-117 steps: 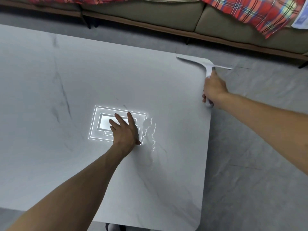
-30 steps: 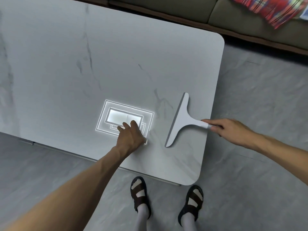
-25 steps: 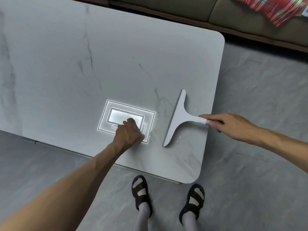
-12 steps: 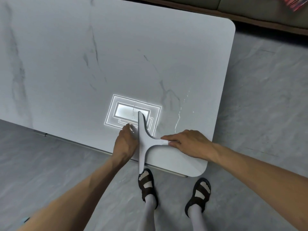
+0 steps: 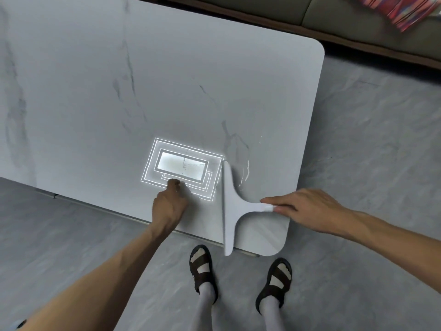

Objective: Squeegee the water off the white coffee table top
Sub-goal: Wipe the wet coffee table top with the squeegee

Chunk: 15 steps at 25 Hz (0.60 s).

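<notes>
The white marbled coffee table top [image 5: 195, 75] fills the upper left of the head view. A white squeegee [image 5: 230, 206] lies on its near right corner, its blade running front to back and overhanging the near edge. My right hand [image 5: 303, 210] grips the squeegee's handle from the right. My left hand [image 5: 169, 206] rests on the table just left of the blade, fingers curled under. Thin streaks of water [image 5: 245, 174] glint on the top right of the blade.
A bright reflection of a ceiling light [image 5: 182, 167] sits on the table by my left hand. My sandalled feet [image 5: 202, 266] stand on the grey floor [image 5: 358, 139] at the near edge. A sofa [image 5: 358, 22] with a plaid blanket [image 5: 403, 8] runs behind.
The squeegee went from the table's far right corner to the near right corner. In the last half second the blade shifted right, away from my left hand, which stayed put on the table.
</notes>
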Motion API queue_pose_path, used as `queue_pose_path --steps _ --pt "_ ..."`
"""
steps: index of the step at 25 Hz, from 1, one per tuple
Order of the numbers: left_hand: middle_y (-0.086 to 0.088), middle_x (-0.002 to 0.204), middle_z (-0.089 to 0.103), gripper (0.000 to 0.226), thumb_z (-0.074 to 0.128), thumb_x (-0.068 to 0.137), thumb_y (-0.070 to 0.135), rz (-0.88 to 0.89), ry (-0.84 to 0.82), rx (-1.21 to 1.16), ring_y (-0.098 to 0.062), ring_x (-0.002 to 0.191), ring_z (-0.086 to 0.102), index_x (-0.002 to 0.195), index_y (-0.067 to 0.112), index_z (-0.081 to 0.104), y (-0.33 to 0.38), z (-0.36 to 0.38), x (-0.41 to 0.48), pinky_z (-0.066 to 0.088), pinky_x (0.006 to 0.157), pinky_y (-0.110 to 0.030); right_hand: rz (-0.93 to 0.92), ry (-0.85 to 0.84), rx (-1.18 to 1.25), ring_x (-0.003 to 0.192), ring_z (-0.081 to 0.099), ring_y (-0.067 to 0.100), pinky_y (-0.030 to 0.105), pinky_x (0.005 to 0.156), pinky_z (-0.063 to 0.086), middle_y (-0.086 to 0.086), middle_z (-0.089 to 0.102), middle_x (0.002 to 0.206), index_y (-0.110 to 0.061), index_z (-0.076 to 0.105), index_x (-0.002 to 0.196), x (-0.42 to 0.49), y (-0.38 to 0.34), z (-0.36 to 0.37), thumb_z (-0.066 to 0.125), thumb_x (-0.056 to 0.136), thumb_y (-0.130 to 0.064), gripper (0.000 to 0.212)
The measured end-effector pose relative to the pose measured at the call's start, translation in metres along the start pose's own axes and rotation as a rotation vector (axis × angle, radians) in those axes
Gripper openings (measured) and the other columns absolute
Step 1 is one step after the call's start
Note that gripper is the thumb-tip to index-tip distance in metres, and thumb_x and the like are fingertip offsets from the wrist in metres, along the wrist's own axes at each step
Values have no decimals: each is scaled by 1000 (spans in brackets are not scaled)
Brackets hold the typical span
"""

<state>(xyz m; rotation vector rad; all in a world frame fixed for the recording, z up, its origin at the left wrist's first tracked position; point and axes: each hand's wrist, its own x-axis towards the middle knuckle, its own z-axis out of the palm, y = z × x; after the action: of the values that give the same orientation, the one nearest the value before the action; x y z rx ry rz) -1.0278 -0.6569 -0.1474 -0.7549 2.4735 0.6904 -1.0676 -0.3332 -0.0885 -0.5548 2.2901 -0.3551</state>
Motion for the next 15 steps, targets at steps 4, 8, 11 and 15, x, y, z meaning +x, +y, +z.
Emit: queue_pose_path --steps 4,8,11,15 --pt "-13 123 65 35 43 95 20 -173 145 -170 -36 109 61 129 12 47 -37 -26 7 47 88 -38 -244 -63 -30 121 54 14 28 87 39 -16 58 135 -59 39 135 78 -75 14 36 99 -52 37" --pt "-18 129 60 45 45 92 17 -193 141 -133 -39 113 57 136 11 40 -64 -45 18 46 92 -41 -286 -69 -43 123 53 20 34 95 40 -12 58 136 -54 43 136 142 -135 30 36 100 -48 37" --pt "-21 127 60 50 44 89 9 -161 101 -91 -40 112 57 139 10 38 -64 -46 22 46 89 -39 -228 -25 -47 123 52 21 34 92 39 -13 58 135 -55 45 134 155 -126 25 35 100 -51 36" --pt "-18 124 63 43 39 97 20 -96 58 -61 -37 115 59 138 12 42 -32 -30 18 44 92 -36 -83 31 16 124 50 22 34 89 38 -20 53 139 -61 43 131 128 -67 9 32 99 -52 36"
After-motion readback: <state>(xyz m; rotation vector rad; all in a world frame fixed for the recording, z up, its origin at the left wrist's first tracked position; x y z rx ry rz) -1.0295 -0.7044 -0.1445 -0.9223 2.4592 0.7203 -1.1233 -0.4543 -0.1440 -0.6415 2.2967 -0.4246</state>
